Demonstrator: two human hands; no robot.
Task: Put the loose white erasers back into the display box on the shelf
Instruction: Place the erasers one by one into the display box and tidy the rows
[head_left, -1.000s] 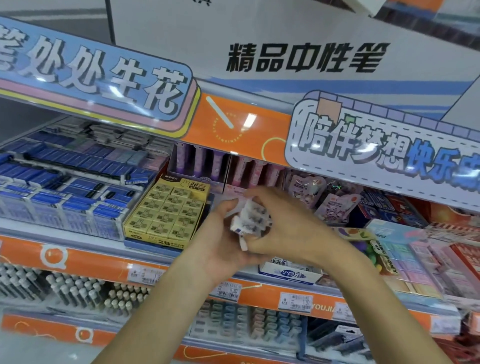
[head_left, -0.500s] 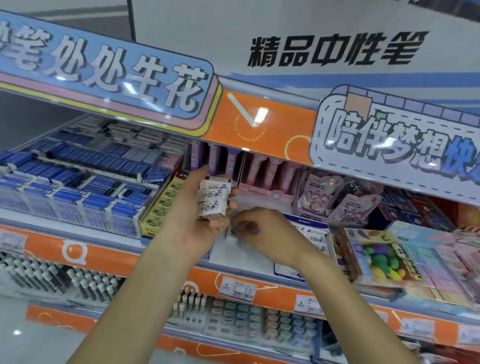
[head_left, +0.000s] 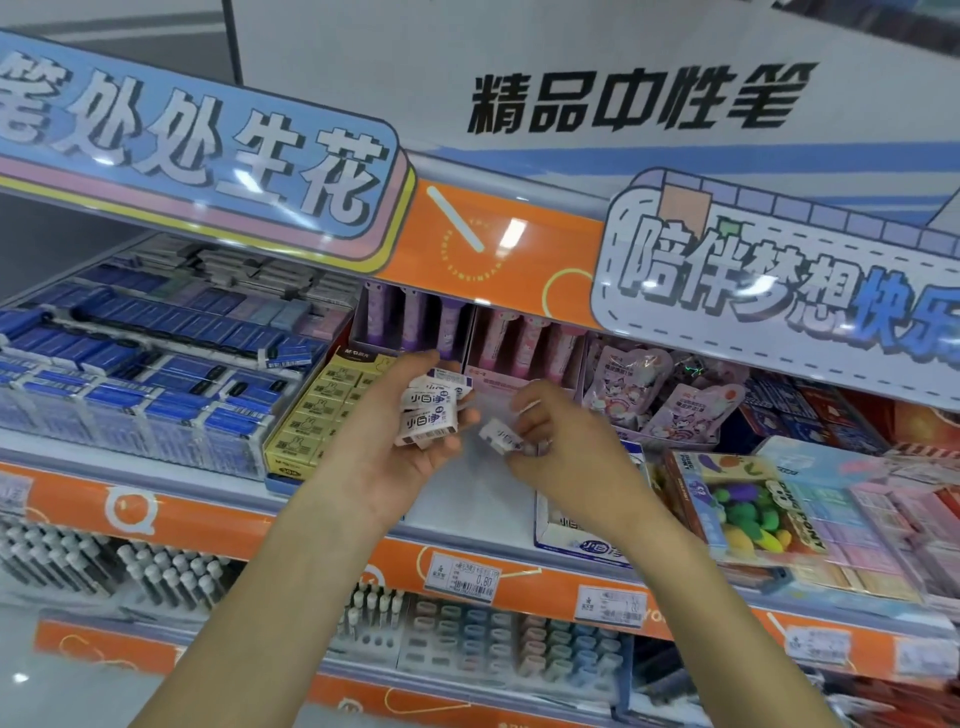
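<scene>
Left hand, centre frame – fingers curled round a stack of erasers; three labelled faces visible, maybe more behind, can't tell. Right hand just right of it – thumb and fingertips pinching one eraser, apart from the stack. Display box sits on the shelf lower right of the hands, mostly hidden by the right wrist. One yellow eraser box left of the stack.

We see bright, even overhead light; glare streaks the orange shelf header; the frame's right and lower edges blur and bend with wide-angle distortion.
</scene>
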